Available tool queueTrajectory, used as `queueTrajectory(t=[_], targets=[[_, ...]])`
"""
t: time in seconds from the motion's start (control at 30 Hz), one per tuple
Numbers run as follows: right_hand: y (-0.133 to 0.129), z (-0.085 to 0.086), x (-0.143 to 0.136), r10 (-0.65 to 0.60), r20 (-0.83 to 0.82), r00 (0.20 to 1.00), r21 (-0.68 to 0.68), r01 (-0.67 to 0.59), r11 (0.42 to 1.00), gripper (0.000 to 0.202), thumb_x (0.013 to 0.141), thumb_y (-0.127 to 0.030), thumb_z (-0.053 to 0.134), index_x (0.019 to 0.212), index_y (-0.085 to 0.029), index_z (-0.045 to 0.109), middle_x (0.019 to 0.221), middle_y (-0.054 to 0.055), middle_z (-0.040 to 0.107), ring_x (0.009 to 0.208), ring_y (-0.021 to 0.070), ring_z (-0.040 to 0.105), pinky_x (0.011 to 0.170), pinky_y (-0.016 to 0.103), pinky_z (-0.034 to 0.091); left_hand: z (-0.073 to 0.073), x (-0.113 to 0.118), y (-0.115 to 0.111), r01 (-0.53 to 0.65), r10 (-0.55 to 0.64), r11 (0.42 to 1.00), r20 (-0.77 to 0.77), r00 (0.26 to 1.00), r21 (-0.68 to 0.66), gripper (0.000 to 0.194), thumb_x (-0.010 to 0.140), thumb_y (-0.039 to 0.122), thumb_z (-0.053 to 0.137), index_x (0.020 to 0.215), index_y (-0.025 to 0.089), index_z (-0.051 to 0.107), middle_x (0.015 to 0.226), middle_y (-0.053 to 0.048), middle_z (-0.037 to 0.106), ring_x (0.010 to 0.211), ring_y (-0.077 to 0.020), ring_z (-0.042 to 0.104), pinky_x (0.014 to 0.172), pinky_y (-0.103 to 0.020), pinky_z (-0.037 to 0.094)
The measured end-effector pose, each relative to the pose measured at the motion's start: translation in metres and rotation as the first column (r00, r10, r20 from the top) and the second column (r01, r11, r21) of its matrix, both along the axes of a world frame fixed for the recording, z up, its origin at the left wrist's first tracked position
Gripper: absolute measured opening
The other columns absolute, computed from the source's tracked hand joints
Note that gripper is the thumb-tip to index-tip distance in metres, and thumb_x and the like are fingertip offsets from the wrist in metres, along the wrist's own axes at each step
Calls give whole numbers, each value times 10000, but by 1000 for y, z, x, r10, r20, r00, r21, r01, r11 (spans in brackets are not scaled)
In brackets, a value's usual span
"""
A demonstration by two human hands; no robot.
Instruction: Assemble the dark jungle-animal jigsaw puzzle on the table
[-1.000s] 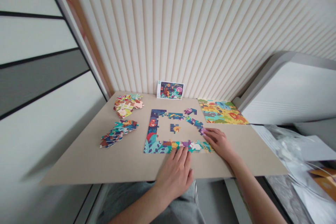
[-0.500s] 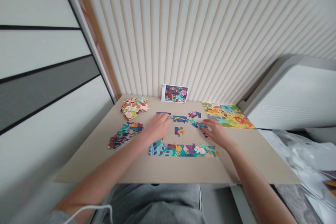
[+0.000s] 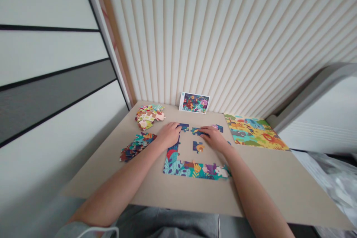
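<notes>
My left hand (image 3: 169, 135) rests palm down at the upper left of a partly joined jigsaw, its fingertips pressing on a dark blue puzzle piece (image 3: 184, 127). Under my right hand (image 3: 214, 136) the bent fingers hold a short dark blue puzzle strip (image 3: 196, 131), a narrow gap away from the left one. The left side and the bottom row (image 3: 192, 171) form a joined L, with leaves and a white rabbit. A loose piece with an orange figure (image 3: 198, 147) lies inside. Part of another piece (image 3: 219, 128) shows beyond my right hand, which covers the rest.
Left of the jigsaw lie a dark pile of puzzle pieces (image 3: 137, 147) and a lighter pile (image 3: 149, 117). A picture card (image 3: 194, 103) leans against the ribbed wall. A finished yellow animal puzzle (image 3: 253, 132) lies at the table's right back. Clear plastic (image 3: 329, 178) sits beyond the right edge.
My right hand has moved left from the pieces on the right side to the upper strip. My left hand stays near the upper left corner. The view has shifted a little.
</notes>
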State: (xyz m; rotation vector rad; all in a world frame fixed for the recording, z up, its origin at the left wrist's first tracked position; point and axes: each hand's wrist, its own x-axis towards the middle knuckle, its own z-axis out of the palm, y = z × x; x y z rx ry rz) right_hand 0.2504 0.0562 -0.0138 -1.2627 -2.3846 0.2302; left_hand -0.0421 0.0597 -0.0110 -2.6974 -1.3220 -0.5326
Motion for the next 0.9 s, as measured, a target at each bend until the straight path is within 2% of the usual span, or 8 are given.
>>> queueTrajectory(t=[0.2, 0.43, 0.9], targets=[[-1, -4, -7, -12, -32, 999, 68, 14, 998, 316, 1002, -311, 535, 1274, -282, 693, 1251, 92, 664, 1153, 251, 610, 1030, 419, 473, -2, 1, 0, 6, -6, 1000, 13, 1000, -2, 317, 976, 169, 459, 1226, 150, 653, 1246, -135, 632, 1196, -249, 560, 1055, -375, 444], [7, -11, -12, -40, 3, 999, 75, 39, 996, 315, 1001, -325, 533, 1272, -308, 693, 1261, 84, 646, 1160, 255, 593, 1028, 433, 467, -4, 2, -1, -5, 5, 1000, 6, 1000, 9, 305, 976, 162, 462, 1211, 151, 657, 1224, -133, 638, 1172, -251, 569, 1047, -380, 445], [-4, 1, -9, -161, 9, 987, 42, 161, 986, 315, 982, -397, 553, 1227, -267, 703, 1240, 91, 681, 1134, 261, 614, 1038, 429, 428, 0, 2, -3, -15, 15, 1000, 5, 1000, -9, 305, 979, 173, 466, 1213, 157, 660, 1227, -136, 643, 1186, -250, 569, 1041, -385, 454]])
